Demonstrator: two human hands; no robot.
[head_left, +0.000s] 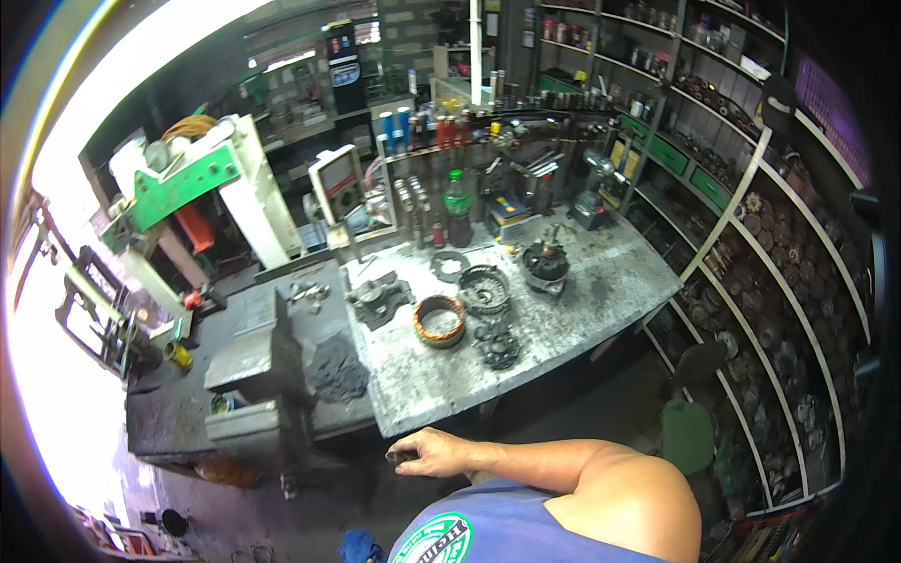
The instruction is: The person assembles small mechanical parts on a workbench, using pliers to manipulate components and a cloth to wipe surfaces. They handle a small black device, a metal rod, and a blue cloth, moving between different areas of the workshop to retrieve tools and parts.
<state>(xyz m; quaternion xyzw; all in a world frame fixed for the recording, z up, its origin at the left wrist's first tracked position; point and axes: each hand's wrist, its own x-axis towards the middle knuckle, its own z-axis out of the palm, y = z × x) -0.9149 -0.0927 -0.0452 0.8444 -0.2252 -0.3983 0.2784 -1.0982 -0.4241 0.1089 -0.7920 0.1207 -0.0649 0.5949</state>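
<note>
Alternator looks fully stripped, judging by parts spread over the grey, grimy tabletop (563, 328): copper-wound stator ring (439, 321), dark ribbed housing half (485, 287), black rotor assy (545, 264), small dark cast bits (496, 345).

Nothing reassembled yet, so most of the work seems left.

Right hand (434, 455) sits below the tabletop's front edge, grip curled, fingertips pinching a small dark part (398, 459); too small to ID. Left hand not seen.
</note>
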